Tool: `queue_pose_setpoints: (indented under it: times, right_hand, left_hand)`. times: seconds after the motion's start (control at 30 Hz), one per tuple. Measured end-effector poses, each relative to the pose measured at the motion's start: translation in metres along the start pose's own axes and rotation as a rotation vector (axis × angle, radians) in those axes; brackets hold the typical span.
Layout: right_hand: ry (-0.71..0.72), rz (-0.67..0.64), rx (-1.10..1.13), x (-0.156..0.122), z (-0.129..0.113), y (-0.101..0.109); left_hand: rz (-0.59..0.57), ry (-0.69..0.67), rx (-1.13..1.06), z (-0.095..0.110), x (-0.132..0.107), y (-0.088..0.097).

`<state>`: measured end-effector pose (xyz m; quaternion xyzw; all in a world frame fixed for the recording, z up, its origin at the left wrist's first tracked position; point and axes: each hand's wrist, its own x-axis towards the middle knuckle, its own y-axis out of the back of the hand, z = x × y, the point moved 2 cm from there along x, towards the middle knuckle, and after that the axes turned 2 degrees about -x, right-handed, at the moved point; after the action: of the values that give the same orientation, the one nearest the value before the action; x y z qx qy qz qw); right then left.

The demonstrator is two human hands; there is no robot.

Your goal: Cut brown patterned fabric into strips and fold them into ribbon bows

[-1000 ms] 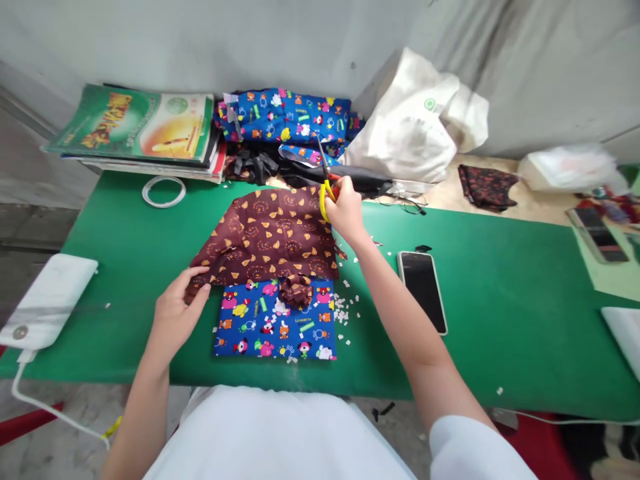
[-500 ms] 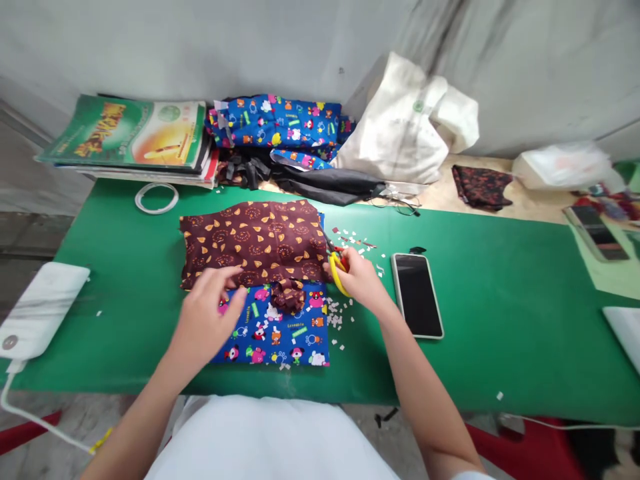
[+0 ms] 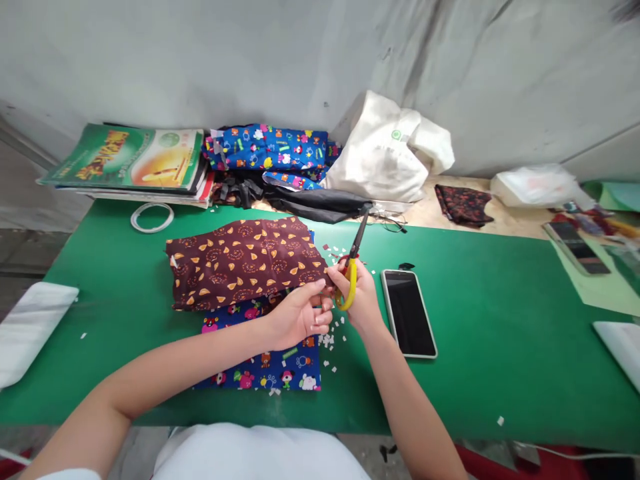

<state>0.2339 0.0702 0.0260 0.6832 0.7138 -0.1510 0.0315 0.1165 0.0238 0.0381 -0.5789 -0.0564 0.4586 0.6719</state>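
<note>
A piece of brown fabric (image 3: 245,260) with orange leaf shapes lies folded over a blue cartoon-print fabric (image 3: 270,373). My left hand (image 3: 297,317) reaches across to the brown fabric's right-hand corner, thumb and fingers closed on its edge. In my right hand (image 3: 363,297) is a pair of scissors (image 3: 354,257) with yellow and red handles. Their dark blades point up and away from me and look closed. The right thumb and fingertip also touch the same brown corner. Small white scraps (image 3: 327,341) are scattered beside the fabrics.
A phone (image 3: 409,313) lies right of my right hand. Along the wall are stacked books (image 3: 125,157), a blue fabric bundle (image 3: 280,147) and a white cloth bag (image 3: 385,153). A white cable coil (image 3: 153,217) and a white power bank (image 3: 33,330) are on the left.
My left hand has moved right from the brown fabric's lower left to its right corner. The scissors have swung upright, away from the fabric edge. The view has shifted slightly.
</note>
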Motion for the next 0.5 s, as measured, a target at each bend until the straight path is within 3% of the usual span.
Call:
queue_pose_setpoints:
  times: [0.17,0.27,0.37,0.5]
  right_hand:
    - [0.095,0.032,0.067,0.001,-0.005,0.000]
    - [0.123,0.050,0.059,0.002,-0.006,-0.001]
    - [0.111,0.081,0.025,0.002,-0.003,-0.003]
    - [0.082,0.100,-0.032,0.001,0.003,-0.004]
  left_hand:
    - [0.140,-0.097,0.076,0.030,0.008,-0.001]
    - [0.245,-0.111,0.262,0.043,0.011,0.005]
    - [0.348,-0.167,0.512,0.043,0.015,0.012]
    - [0.334,-0.187,0.576,0.030,0.020,0.018]
